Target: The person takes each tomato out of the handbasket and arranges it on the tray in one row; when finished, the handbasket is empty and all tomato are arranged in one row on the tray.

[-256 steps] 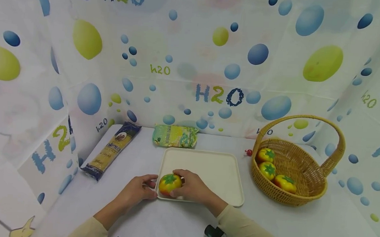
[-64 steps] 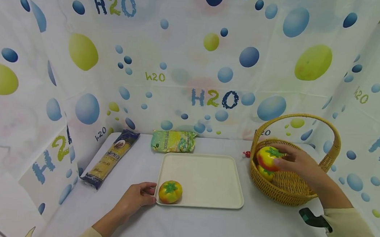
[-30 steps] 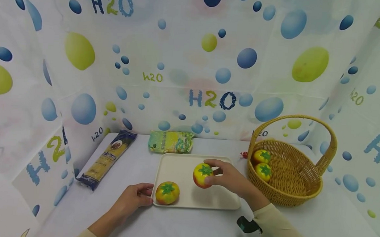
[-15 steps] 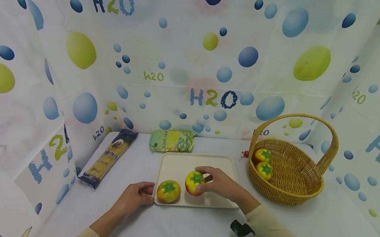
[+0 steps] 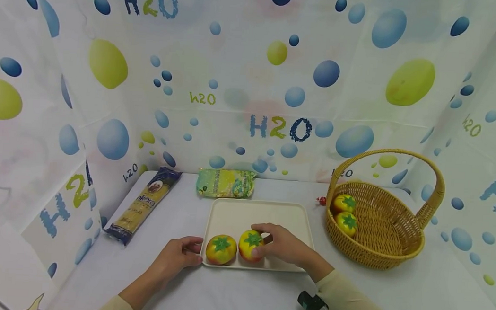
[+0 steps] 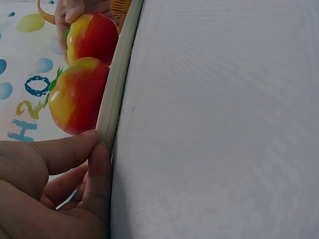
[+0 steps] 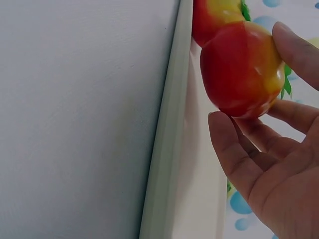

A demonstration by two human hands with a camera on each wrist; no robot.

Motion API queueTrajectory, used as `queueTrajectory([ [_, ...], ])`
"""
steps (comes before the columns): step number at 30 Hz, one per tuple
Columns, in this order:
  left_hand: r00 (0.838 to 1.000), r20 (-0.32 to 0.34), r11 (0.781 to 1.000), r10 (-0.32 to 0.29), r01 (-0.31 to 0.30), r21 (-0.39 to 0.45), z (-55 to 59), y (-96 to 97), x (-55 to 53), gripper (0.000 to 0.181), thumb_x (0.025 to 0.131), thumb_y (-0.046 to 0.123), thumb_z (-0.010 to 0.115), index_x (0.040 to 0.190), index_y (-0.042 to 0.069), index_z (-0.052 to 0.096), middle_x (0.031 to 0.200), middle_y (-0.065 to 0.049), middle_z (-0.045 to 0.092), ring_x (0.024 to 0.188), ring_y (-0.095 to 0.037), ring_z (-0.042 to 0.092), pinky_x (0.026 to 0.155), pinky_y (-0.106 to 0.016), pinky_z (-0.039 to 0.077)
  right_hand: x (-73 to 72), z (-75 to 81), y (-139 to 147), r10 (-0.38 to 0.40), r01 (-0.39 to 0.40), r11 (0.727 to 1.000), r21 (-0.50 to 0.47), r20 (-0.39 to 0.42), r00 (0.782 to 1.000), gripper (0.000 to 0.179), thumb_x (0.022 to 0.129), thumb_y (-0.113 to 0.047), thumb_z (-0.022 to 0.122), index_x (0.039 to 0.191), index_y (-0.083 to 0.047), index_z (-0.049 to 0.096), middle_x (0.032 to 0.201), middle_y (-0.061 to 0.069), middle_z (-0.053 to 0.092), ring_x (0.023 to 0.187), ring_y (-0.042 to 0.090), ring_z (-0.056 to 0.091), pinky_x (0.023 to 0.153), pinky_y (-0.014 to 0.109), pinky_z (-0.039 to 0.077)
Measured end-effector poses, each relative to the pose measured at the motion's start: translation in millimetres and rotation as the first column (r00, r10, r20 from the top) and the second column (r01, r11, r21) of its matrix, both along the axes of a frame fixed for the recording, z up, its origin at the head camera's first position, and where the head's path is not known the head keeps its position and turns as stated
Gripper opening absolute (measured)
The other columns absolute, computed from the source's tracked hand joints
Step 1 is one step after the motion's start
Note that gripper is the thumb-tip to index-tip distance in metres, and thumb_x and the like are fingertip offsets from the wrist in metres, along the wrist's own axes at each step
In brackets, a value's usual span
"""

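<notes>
My right hand [image 5: 282,246] grips a yellow-red tomato [image 5: 251,245] with a green star-shaped top, thumb at the near side and fingers behind. It sits at or just over the front of the cream tray [image 5: 265,213], beside another tomato [image 5: 221,249] in the tray's front left corner. In the right wrist view the held tomato [image 7: 241,69] seems to touch its neighbour. My left hand [image 5: 173,259] pinches the tray's left front corner; thumb and finger meet at the rim in the left wrist view. The wicker basket [image 5: 382,255] at right holds two more tomatoes [image 5: 346,223].
A pasta packet [image 5: 142,208] lies slanted at the back left. Behind the tray lies a green-yellow packet [image 5: 226,183]. A small red wrapped item [image 5: 322,201] is left of the basket, whose tall handle [image 5: 395,152] arches up. Patterned curtains [image 5: 245,60] enclose the table.
My right hand let go of the first tomato on the tray, took another from the basket, and carried it left and down beside the first. The left hand stayed at the tray's corner.
</notes>
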State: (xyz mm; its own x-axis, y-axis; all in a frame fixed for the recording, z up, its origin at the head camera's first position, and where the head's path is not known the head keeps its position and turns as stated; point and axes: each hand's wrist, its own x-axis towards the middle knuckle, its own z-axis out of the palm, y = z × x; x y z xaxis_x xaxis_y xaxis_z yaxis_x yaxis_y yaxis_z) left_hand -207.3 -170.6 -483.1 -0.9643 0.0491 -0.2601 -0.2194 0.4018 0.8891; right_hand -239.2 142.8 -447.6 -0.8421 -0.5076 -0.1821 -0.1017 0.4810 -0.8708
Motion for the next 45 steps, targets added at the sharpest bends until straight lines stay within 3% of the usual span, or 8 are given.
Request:
queueTrajectory([
  [13, 1.0, -0.014, 1.0, -0.022, 0.022, 0.012, 1.6, -1.5, 0.7, 0.055, 0.079, 0.0, 0.081, 0.131, 0.0, 0.064, 0.108, -0.008, 0.069, 0.093, -0.018, 0.063, 0.079, -0.031, 0.056, -0.2, -6.0, -2, -0.004, 0.003, 0.999, 0.034, 0.025, 1.0, 0.07, 0.085, -0.035, 0.082, 0.147, -0.016, 0.054, 0.144, 0.004, 0.056, 0.116, 0.024, 0.059, 0.101, 0.047, 0.051],
  [24, 1.0, -0.003, 1.0, 0.0, 0.0, 0.014, 2.1, -2.8, 2.4, 0.054, 0.079, -0.001, 0.081, 0.131, 0.001, 0.065, 0.107, -0.007, 0.069, 0.092, -0.019, 0.063, 0.08, -0.032, 0.056, -1.7, -9.3, -4, 0.016, -0.017, 0.999, 0.042, 0.024, 1.0, 0.071, 0.086, -0.037, 0.082, 0.148, -0.016, 0.053, 0.142, 0.003, 0.058, 0.115, 0.023, 0.061, 0.099, 0.046, 0.052],
  [35, 1.0, 0.005, 1.0, 0.002, -0.002, 0.017, -2.5, -1.7, 2.5, 0.054, 0.079, 0.0, 0.08, 0.131, 0.003, 0.066, 0.105, -0.006, 0.069, 0.092, -0.019, 0.063, 0.081, -0.033, 0.057, 0.2, -14.2, 0, 0.031, -0.031, 0.999, -0.007, 0.032, 0.999, 0.072, 0.087, -0.035, 0.081, 0.15, -0.015, 0.051, 0.141, 0.007, 0.057, 0.111, 0.022, 0.06, 0.096, 0.043, 0.052],
  [45, 1.0, -0.005, 1.0, -0.005, 0.005, 0.016, -3.0, -1.9, 0.1, 0.054, 0.079, -0.001, 0.081, 0.131, 0.003, 0.066, 0.105, -0.005, 0.069, 0.091, -0.018, 0.063, 0.08, -0.033, 0.057, -0.1, -14.7, 0, 0.038, -0.038, 0.999, 0.008, 0.002, 0.999, 0.074, 0.088, -0.04, 0.079, 0.151, -0.014, 0.049, 0.143, 0.007, 0.056, 0.121, 0.027, 0.058, 0.105, 0.051, 0.048],
])
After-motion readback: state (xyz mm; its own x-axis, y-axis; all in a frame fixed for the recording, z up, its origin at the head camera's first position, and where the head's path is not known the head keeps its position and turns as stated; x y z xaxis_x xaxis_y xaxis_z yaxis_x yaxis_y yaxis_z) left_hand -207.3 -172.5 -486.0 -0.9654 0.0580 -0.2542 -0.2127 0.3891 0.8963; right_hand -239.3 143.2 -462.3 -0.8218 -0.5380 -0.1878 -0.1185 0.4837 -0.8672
